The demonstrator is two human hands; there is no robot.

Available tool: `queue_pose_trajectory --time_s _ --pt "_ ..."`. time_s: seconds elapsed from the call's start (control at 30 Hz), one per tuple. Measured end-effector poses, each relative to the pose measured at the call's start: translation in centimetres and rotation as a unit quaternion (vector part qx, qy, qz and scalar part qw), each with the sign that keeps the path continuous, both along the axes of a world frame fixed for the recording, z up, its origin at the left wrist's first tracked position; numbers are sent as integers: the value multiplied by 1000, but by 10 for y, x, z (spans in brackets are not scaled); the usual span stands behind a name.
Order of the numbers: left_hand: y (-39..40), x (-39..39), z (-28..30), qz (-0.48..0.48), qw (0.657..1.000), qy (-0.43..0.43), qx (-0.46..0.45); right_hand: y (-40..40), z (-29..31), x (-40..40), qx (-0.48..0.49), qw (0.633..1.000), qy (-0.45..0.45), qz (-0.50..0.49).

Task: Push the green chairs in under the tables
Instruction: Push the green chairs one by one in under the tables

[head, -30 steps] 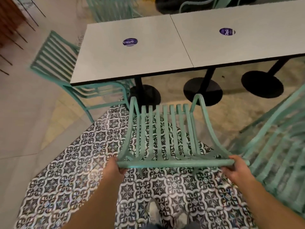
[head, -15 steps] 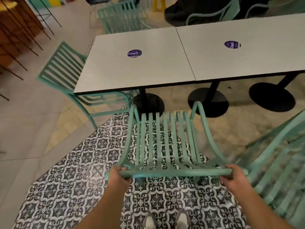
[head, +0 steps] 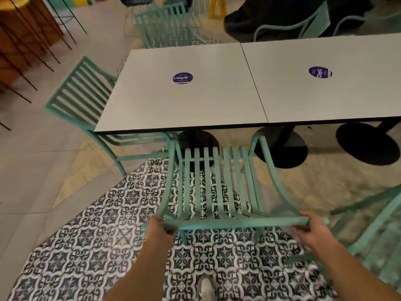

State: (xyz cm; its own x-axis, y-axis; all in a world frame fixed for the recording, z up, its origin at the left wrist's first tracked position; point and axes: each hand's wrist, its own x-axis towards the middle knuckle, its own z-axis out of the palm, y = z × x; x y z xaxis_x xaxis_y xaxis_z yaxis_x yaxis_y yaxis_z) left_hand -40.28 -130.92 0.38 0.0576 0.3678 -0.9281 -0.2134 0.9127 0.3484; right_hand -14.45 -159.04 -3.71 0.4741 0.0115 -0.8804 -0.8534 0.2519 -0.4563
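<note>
- You are gripping the top rail of the green chair [head: 214, 187] at both ends: your left hand [head: 158, 230] is wrapping the left corner, your right hand [head: 312, 229] the right.
- The chair's seat is reaching ahead of your hands, its front edge just meeting the near edge of the bench [head: 184, 105].
- You are mid-push, judging by this.
- Next, be steering it straight forward, keeping clear of the black base [head: 199, 142] beyond your left hand.

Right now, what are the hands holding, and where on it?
Both hands, left hand and right hand, grip the green chair by the ends of its top backrest rail.
</note>
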Motion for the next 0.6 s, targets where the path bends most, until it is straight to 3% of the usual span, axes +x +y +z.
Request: queue_pose_trajectory --time_s 0.4,0.6 --pt "10 23 -6 31 997 67 36 13 -23 28 -18 1000 7 4" --pt "12 19 -9 45 998 34 8 13 -18 25 -3 1000 2 4"
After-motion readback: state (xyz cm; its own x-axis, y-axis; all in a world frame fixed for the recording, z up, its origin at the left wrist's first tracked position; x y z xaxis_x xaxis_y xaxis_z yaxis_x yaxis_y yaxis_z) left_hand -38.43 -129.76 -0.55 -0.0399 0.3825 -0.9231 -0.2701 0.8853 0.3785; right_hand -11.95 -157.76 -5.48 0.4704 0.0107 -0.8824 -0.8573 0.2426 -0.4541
